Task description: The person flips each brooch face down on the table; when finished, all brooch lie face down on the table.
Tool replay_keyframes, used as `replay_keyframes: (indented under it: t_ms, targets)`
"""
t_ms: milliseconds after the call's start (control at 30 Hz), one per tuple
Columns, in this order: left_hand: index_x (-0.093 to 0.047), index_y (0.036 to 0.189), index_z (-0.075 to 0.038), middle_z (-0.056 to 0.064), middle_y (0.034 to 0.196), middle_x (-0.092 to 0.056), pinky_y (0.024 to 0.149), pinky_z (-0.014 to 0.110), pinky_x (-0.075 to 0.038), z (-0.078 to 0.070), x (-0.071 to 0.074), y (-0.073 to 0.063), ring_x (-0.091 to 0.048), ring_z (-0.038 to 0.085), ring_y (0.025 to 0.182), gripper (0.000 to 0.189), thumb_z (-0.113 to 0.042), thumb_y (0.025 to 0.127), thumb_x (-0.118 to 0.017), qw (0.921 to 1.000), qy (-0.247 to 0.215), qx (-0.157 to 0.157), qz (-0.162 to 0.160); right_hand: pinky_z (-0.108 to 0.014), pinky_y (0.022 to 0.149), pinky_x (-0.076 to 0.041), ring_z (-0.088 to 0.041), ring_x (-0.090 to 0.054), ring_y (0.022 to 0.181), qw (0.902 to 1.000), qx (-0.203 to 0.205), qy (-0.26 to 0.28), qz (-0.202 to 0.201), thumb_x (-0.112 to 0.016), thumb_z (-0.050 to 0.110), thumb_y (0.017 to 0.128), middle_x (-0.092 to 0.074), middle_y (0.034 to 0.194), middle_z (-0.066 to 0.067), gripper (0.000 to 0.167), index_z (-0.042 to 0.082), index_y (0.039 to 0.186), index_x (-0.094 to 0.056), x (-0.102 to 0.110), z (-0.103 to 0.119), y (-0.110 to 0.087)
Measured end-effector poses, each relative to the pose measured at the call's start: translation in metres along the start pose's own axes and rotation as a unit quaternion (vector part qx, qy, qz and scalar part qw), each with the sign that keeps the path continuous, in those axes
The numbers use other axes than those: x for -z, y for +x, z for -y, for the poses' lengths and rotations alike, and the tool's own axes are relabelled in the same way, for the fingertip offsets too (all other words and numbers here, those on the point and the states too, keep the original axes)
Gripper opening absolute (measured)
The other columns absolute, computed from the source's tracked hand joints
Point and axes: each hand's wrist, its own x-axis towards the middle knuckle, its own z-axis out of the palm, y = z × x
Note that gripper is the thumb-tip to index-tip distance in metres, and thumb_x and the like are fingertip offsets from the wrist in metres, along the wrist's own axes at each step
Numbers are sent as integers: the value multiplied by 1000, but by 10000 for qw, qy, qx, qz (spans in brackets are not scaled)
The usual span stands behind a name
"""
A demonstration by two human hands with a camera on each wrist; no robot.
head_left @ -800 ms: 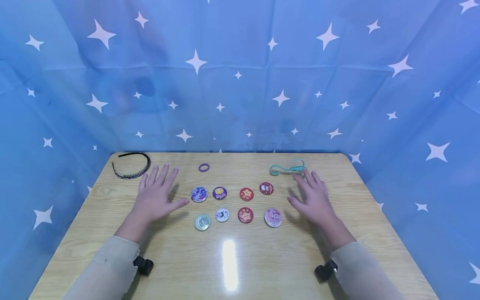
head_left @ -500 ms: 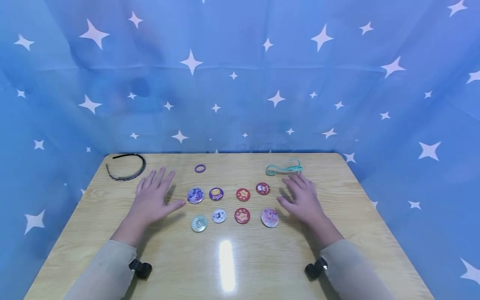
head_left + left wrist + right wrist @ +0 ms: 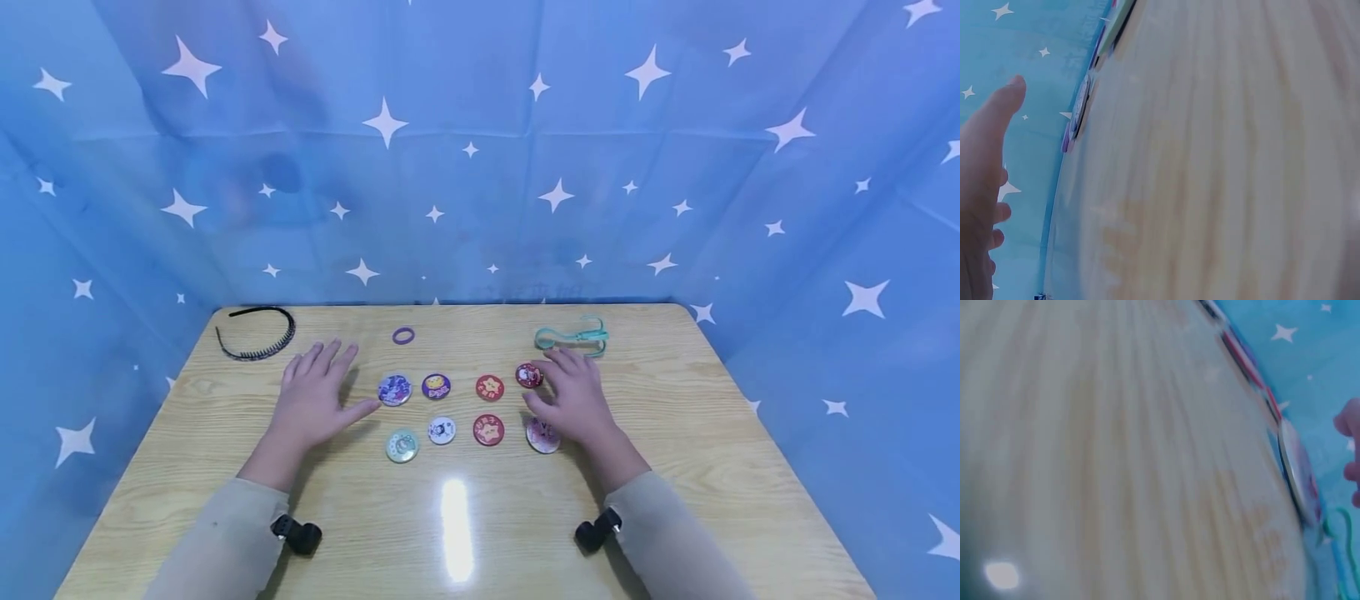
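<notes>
In the head view my left hand (image 3: 315,404) hovers with fingers spread, its thumb tip beside a blue-purple button badge (image 3: 394,390). My right hand (image 3: 576,404) hangs over the right end of the badges, fingers loosely bent and holding nothing. Its fingertips overlap the edge of a dark red badge (image 3: 528,375), and the hand partly covers a pink badge (image 3: 543,437). Between the hands lie a purple-and-yellow badge (image 3: 436,386), two red star badges (image 3: 490,387), a white badge (image 3: 442,431) and a pale green badge (image 3: 402,446). The left wrist view shows the left thumb (image 3: 1007,103) raised above the table.
Behind the badges lie a purple hair tie (image 3: 403,335) and a teal cord-like item with curled ends (image 3: 573,336), just beyond the right fingertips. A black toothed headband (image 3: 258,354) is at the far left corner. A blue starred curtain (image 3: 480,208) rises behind the wooden table (image 3: 360,533).
My right hand has moved left, from beside the teal item to above the dark red and pink badges. The left hand stays nearly in place. The badges keep their arrangement.
</notes>
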Motion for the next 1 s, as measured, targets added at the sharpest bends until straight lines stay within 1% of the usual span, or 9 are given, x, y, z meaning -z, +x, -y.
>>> replay_keyframes:
  t_ms: [133, 233, 433, 500, 567, 733, 867, 1000]
  targets:
    - [-39, 165, -9, 25, 167, -35, 121, 72, -15, -3, -2, 2, -26, 51, 154, 104, -78, 91, -63, 9999, -25, 125, 38, -77, 116, -22, -47, -46, 144, 9998, 106, -37, -168, -71, 50, 91, -59, 151, -18, 59, 12, 137, -70, -6, 13, 6]
    - [-41, 163, -8, 25, 164, -39, 121, 71, -17, -5, -4, 3, -29, 51, 152, 100, -75, 92, -64, 9999, -50, 123, 84, -75, 117, -23, -46, -48, 142, 9996, 188, -22, -221, -71, 49, 92, -60, 150, -17, 60, 11, 138, -70, -13, 22, 10]
    - [-48, 158, -6, 25, 159, -47, 121, 68, -24, -11, -10, 4, -38, 49, 148, 93, -68, 93, -69, 9995, -301, 78, 60, -67, 120, -25, -43, -46, 144, 9995, 230, 155, -118, -67, 48, 93, -58, 152, -17, 63, 10, 143, -66, -24, 38, 17]
    - [-50, 157, -5, 24, 157, -50, 121, 67, -25, -14, -13, 3, -40, 48, 147, 91, -65, 93, -71, 9989, -448, 98, 38, -66, 121, -25, -42, -46, 145, 9995, 237, 211, -81, -67, 48, 94, -57, 153, -17, 63, 11, 144, -65, -27, 45, 20]
    - [-50, 156, -4, 24, 157, -50, 121, 67, -25, -16, -18, 3, -41, 48, 147, 90, -64, 93, -71, 9983, -573, 135, 47, -67, 121, -24, -41, -45, 145, 9994, 249, 229, -62, -67, 48, 93, -58, 153, -16, 63, 12, 144, -65, -30, 52, 24]
    - [-50, 157, -5, 21, 158, -50, 122, 64, -25, -17, -31, 4, -41, 45, 148, 90, -66, 93, -70, 9966, -788, 211, 115, -70, 121, -21, -40, -44, 147, 9992, 202, 334, 96, -69, 47, 93, -57, 154, -13, 60, 14, 144, -66, -42, 68, 31]
    - [-52, 156, -8, 19, 160, -48, 123, 64, -22, -17, -38, 6, -39, 43, 149, 88, -65, 92, -72, 9942, -1048, 236, 29, -69, 122, -21, -39, -44, 148, 9988, 235, 387, 200, -68, 47, 93, -55, 156, -12, 60, 16, 145, -66, -50, 79, 36]
    - [-54, 155, -9, 18, 163, -45, 124, 64, -17, -20, -43, 8, -36, 43, 151, 84, -61, 92, -74, 9900, -1395, 219, -72, -69, 122, -21, -39, -43, 149, 9985, 326, 337, 294, -65, 50, 93, -55, 157, -11, 62, 17, 145, -65, -56, 91, 42]
